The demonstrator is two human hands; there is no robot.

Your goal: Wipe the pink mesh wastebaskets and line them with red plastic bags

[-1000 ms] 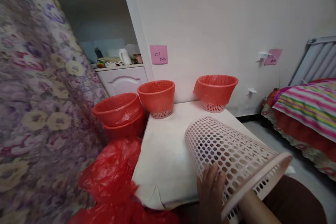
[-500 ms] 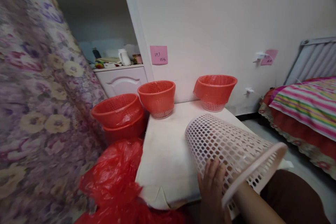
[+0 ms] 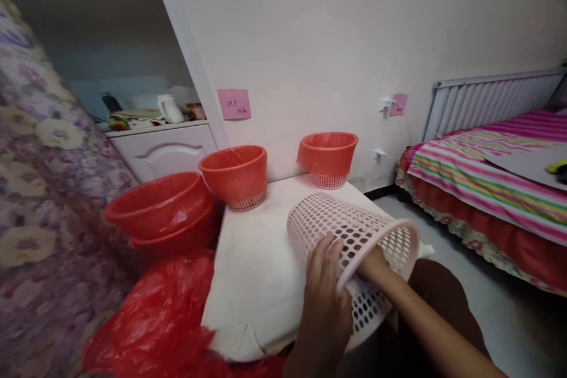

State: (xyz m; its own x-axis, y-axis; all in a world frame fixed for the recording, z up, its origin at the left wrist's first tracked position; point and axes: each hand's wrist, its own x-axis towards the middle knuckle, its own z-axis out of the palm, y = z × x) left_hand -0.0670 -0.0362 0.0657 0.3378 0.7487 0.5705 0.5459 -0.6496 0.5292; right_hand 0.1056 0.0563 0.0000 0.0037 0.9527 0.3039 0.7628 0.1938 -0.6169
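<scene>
A pale pink perforated wastebasket (image 3: 328,218) lies tilted on its side, its mouth towards me and to the right. My left hand (image 3: 325,283) grips it from the left near the rim, fingers against the holed wall and thumb by the opening. Into the mouth reaches my right hand (image 3: 371,261). Dark shapes show through the holes around it, but its fingers are mostly hidden, so I cannot see whether it holds anything.
The wastebasket rests on a white-covered table (image 3: 252,260). Behind stand red-lined baskets, one left (image 3: 234,168) and one right (image 3: 330,150). Stacked red baskets (image 3: 155,204) and crumpled red plastic bags (image 3: 155,313) are at the left. A bed (image 3: 482,171) stands right.
My right arm now shows entering the wastebasket's mouth, and the mouth has turned more towards me. My view has shifted right. My left hand stays on the basket's side near the rim.
</scene>
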